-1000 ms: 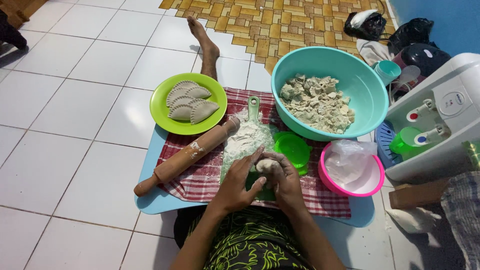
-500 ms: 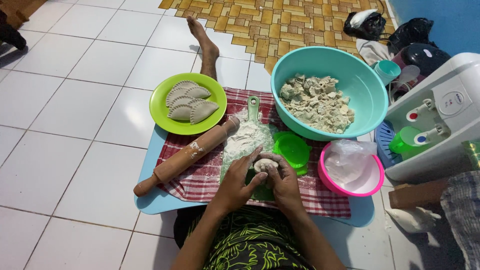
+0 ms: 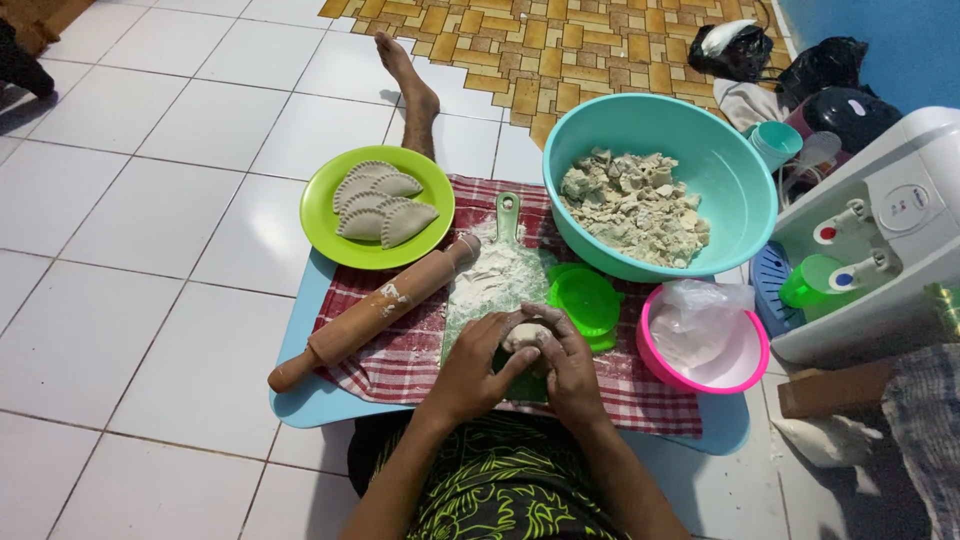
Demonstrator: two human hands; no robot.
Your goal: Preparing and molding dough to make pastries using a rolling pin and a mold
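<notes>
1 wooden rolling pin (image 3: 370, 312) lies slanted on the checked cloth (image 3: 400, 355), beside 1 round green plate (image 3: 330, 235) bearing about 4 crimped half-moon pastries (image 3: 383, 207). The left hand (image 3: 478, 368) and right hand (image 3: 568, 365) cup 1 smooth dough ball (image 3: 524, 338) over the floured green board (image 3: 497, 275). Right: 1 teal bowl (image 3: 730, 170) of crumbly dough, 1 pink bowl (image 3: 745, 365). Open tiled floor (image 3: 130, 200) lies left.

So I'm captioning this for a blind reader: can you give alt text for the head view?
Both hands, left hand and right hand, cup a dough ball over a floured green board on a checked cloth. Around it lie a rolling pin, a green plate of dumplings and a teal bowl of dough pieces.
</notes>
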